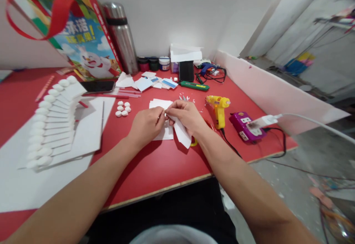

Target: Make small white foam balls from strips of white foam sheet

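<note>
Near the middle of the table my two hands meet at the fingertips. My right hand (186, 115) is closed on a folded piece of white paper (181, 134), which hangs down below its fingers. My left hand (148, 124) is closed in a pinch against the right fingertips; what lies between its fingers is too small to make out. Beneath the hands lie white paper sheets (158, 103). Left of them sits a small group of white oval pieces (121, 113). Scissors with a yellow handle (195, 142) are partly hidden under the right hand and paper.
A yellow glue gun (219, 109) and a purple power strip (245, 125) stand at right. At left is a white board model (83, 133) edged with white oval pieces. Behind are a green cutter (194, 85), paper scraps (145, 83), a phone (98, 86), a steel flask (122, 38) and a gift bag (83, 33).
</note>
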### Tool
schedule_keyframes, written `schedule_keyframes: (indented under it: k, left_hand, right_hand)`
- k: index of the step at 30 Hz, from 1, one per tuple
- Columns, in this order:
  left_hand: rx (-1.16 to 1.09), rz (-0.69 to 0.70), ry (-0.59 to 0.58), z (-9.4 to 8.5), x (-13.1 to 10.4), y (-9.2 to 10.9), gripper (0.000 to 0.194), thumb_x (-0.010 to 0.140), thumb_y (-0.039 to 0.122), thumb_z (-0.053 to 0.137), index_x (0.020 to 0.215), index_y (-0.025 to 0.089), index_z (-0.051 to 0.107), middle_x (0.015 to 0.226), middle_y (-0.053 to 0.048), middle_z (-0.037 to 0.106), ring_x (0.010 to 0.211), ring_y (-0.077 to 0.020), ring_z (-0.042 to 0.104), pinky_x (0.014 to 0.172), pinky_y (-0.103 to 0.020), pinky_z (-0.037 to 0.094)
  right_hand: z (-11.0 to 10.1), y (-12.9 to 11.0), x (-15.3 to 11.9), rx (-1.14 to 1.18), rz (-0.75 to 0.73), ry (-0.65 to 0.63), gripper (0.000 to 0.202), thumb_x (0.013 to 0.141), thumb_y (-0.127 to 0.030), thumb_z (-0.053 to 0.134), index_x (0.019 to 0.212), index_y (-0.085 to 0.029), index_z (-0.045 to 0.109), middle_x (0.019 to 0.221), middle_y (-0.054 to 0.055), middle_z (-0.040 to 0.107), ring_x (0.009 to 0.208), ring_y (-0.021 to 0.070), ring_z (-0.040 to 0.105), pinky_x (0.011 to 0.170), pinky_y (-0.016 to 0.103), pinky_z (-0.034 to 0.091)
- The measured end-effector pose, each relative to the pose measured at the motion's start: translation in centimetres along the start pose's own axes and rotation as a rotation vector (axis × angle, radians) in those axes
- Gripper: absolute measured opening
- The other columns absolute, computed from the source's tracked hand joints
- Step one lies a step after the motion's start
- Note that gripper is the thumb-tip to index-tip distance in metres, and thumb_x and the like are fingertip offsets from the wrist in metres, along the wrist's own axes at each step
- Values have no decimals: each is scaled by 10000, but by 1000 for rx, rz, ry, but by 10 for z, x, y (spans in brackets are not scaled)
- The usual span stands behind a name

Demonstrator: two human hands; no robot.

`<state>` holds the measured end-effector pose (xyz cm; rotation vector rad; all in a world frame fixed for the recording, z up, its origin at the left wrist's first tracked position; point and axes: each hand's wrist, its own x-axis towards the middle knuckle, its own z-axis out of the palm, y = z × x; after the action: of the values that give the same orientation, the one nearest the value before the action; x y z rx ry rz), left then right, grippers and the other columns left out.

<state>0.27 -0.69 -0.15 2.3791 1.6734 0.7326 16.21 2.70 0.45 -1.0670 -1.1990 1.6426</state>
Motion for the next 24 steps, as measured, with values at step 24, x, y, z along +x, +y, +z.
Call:
schedule_keyframes:
  k: [24]
  left_hand:
    - [28,149,-40,-5,1,1,309,997,211,381,1144,123,639,985,-140,738,818,-237,690,692,-323,486]
  right_hand:
    - [-3,-5,-2,53,51,20,83,719,-138,712,671,-142,644,554,36,691,473,146,669,415,196,513]
